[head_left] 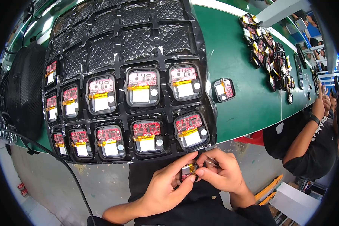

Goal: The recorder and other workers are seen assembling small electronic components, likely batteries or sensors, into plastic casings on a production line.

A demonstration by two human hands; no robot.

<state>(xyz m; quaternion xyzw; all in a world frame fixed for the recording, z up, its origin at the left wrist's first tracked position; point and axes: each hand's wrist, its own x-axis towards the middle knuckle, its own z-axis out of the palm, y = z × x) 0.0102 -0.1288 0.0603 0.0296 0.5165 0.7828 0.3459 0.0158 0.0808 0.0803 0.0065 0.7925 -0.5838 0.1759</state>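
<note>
My left hand [164, 188] is closed around a small black-cased electronic module [185, 172] with a red circuit board, a silvery battery and yellow tape. It is held just beyond the front edge of the tray, in front of my body. Against the module's right side presses my right hand [222, 171], its thumb at the yellow tape. A thin grey tool [211, 160] shows between the right fingers; its tip is hidden. Just ahead of both hands lies a black moulded tray [165, 110] whose two nearest rows hold several like modules [192, 130].
A single module [225, 90] lies on the green table [229, 49] right of the tray. Farther right is a heap of modules [269, 56]. A black mesh bag [24, 94] and a cable [73, 177] are at left. Another person's arm [303, 137] reaches over the table at right.
</note>
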